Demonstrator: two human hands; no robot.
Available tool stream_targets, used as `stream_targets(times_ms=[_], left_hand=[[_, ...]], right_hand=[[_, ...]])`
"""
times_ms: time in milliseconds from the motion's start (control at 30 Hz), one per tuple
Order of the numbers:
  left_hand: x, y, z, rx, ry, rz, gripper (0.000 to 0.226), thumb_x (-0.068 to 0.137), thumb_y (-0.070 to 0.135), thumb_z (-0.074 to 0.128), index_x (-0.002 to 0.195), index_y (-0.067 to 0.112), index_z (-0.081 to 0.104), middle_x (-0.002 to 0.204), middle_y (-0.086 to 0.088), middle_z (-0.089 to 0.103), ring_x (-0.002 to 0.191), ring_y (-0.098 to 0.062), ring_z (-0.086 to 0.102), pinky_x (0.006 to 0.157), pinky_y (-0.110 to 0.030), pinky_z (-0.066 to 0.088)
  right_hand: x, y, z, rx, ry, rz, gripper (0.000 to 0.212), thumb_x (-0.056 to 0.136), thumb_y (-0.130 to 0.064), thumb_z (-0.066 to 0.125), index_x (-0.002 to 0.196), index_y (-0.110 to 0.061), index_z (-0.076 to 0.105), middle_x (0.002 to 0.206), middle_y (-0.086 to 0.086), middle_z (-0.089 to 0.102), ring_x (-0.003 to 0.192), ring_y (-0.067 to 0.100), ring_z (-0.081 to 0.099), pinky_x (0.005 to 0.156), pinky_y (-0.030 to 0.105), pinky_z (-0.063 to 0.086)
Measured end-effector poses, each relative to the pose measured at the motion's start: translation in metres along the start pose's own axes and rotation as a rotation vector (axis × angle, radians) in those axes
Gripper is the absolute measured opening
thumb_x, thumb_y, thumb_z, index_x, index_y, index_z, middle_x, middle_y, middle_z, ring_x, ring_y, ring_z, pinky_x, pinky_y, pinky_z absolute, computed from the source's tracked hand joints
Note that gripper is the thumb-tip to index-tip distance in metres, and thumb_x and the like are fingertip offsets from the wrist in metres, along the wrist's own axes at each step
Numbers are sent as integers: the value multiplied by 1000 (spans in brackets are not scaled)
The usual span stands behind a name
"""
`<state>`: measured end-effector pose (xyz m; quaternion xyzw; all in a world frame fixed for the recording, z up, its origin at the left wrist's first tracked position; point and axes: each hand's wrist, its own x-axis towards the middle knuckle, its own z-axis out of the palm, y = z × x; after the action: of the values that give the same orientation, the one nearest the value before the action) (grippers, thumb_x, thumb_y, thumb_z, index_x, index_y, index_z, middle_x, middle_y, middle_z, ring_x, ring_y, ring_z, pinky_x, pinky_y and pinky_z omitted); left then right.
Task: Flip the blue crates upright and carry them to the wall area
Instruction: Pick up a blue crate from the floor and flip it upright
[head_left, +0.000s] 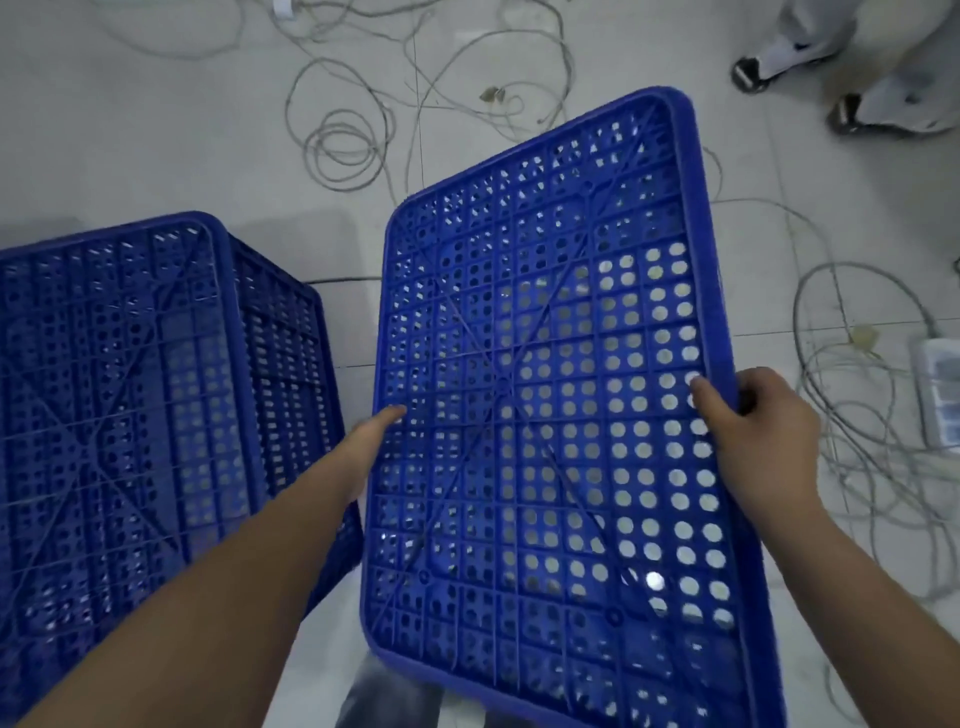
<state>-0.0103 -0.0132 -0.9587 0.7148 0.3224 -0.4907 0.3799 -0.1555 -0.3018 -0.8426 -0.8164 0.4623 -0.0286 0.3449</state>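
Observation:
A blue perforated crate (545, 389) fills the middle of the head view, upside down, with its gridded bottom facing me. My right hand (753, 436) is clamped on its right edge, thumb on top. My left hand (369, 441) lies against its left edge, thumb on the bottom face, fingers hidden behind the side. A second blue crate (135, 405) stands upside down on the floor to the left, apart from the first; my left forearm crosses its near corner.
Loose grey cables (348, 140) coil over the pale tiled floor beyond and to the right of the crates. A white power strip (937, 384) lies at the right edge. Another person's feet in dark shoes (852, 111) stand at the top right.

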Motion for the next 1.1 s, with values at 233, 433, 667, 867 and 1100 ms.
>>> stream_targets(times_ms=[233, 433, 667, 867, 1100], left_hand=[[-60, 20, 62, 137, -237, 348, 69, 95, 40, 50, 154, 21, 19, 160, 0, 22, 144, -20, 28, 110, -29, 25], [-99, 48, 93, -204, -350, 432, 92, 73, 70, 54, 150, 28, 26, 155, 8, 33, 141, -15, 34, 118, -41, 25], [-73, 40, 66, -92, 8, 438, 40, 89, 29, 59, 122, 9, 51, 120, -13, 64, 107, -31, 63, 98, -47, 49], [-39, 36, 18, 17, 107, 352, 31, 96, 22, 54, 122, 6, 55, 119, -12, 64, 107, -33, 62, 96, -47, 51], [-45, 26, 6, 51, 87, 350, 33, 96, 10, 48, 129, 11, 54, 114, -17, 66, 103, -33, 64, 93, -44, 53]], right_hand=[[-41, -30, 34, -107, -51, -128, 40, 89, -27, 63, 67, -12, 34, 58, 2, 30, 51, 18, 24, 49, 30, 23], [-63, -60, 73, -183, -184, -137, 32, 86, -27, 65, 74, -12, 39, 61, -6, 33, 48, 7, 29, 44, 23, 16], [-84, -86, 139, -287, -430, -168, 25, 94, -13, 48, 117, -8, 55, 110, 11, 62, 93, 29, 65, 74, 38, 52], [-107, -99, 188, -337, -373, -273, 32, 63, -22, 85, 88, -9, 69, 75, 7, 68, 48, 17, 63, 39, 20, 42], [-90, -96, 183, -326, -629, -391, 30, 97, -14, 45, 125, -6, 52, 124, 13, 53, 113, 27, 53, 78, 36, 47]])
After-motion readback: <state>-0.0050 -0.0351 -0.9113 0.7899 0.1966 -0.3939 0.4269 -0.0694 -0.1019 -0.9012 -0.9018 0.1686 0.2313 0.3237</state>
